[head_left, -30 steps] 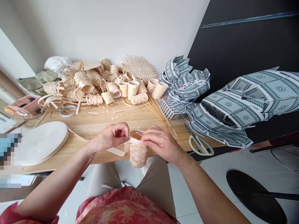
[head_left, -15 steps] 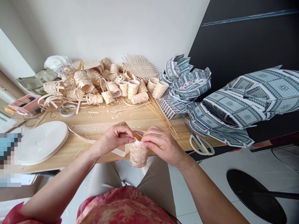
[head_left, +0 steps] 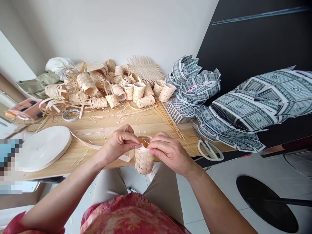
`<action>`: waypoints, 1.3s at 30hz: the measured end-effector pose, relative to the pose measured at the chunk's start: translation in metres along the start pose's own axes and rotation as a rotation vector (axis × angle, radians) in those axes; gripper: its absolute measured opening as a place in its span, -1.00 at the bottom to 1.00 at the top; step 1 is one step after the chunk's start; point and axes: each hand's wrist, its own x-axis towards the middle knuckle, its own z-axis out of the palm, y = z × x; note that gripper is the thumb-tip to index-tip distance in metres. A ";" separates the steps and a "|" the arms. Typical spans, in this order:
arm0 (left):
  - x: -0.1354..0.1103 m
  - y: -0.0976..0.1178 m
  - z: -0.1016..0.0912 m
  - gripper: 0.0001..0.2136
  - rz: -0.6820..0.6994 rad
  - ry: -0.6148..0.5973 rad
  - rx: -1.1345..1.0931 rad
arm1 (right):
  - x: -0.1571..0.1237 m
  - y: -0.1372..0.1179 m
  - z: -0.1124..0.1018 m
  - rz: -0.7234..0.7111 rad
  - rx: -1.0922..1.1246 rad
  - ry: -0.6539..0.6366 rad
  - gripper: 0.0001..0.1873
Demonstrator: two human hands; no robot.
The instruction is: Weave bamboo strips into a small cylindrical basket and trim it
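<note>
A small woven basket [head_left: 144,162] of pale wood strips is held upright between my hands, over my lap at the table's front edge. White tape [head_left: 85,143] runs from a large flat roll [head_left: 46,146] on the left, behind my left wrist, toward the basket. My left hand [head_left: 124,141] is closed in a pinch on white tape at the near rim. My right hand [head_left: 168,150] grips the rim's right side, thumb outside and fingers over the top. A thin strand shows inside the basket's mouth; part of the rim is hidden by my fingers.
Several woven baskets [head_left: 138,92] are heaped along the wall, with a woven mat [head_left: 146,73] behind. Scissors [head_left: 209,150] lie at the right edge near folded-card baskets [head_left: 241,110]. Thin sticks [head_left: 168,115], a tape ring [head_left: 71,115] and wood scraps lie on the table [head_left: 117,120].
Both hands stay pinched at the basket's rim. The basket and my left fingers have shifted very slightly.
</note>
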 end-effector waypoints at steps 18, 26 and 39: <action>-0.002 0.025 -0.006 -0.83 0.183 -0.227 0.702 | -0.003 0.001 0.004 0.001 -0.050 0.032 -0.87; -0.002 0.009 -0.006 -0.83 0.069 -0.383 0.252 | -0.006 -0.004 0.002 0.065 -0.035 0.038 -0.88; -0.005 0.012 -0.007 -0.79 0.121 -0.334 0.222 | -0.008 -0.002 -0.005 0.115 -0.066 0.186 -0.94</action>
